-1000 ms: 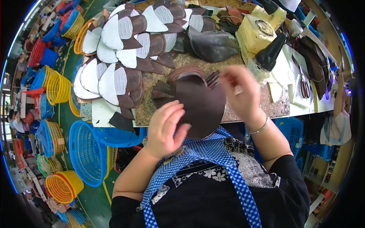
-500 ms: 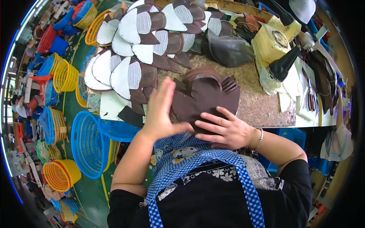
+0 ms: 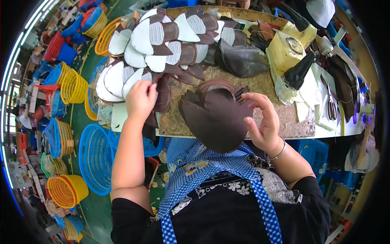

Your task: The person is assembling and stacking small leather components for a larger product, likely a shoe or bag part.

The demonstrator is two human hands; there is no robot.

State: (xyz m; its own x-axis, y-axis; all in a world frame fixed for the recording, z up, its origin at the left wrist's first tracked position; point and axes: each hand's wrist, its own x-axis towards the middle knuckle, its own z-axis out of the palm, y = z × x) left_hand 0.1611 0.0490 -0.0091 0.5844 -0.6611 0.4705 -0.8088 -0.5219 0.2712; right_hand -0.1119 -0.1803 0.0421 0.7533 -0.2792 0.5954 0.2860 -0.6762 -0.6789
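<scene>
Careful fingers at the overlapping pieces

The left hand (image 3: pixel 140 99) curls over a white-and-brown piece (image 3: pixel 129 84); whether it grips is hidden. The right hand (image 3: pixel 265 124), loosely spread and seemingly empty, is beside the brown sheets (image 3: pixel 221 120), which lie between the hands and overhang the table (image 3: pixel 286 122). Pinching one edge should spare neighbouring pieces (image 3: pixel 140 37); a flat right palm would steady the sheets.

brown piece (image 3: pixel 223 124): smooth, matt; board (image 3: pixel 284 120): rough; apron (image 3: pixel 205 160): cloth

Leather stack (image 3: pixel 219 122) on board (image 3: pixel 284 122), baskets (image 3: pixel 92 175) left, scissors (image 3: pixel 331 107) right
</scene>
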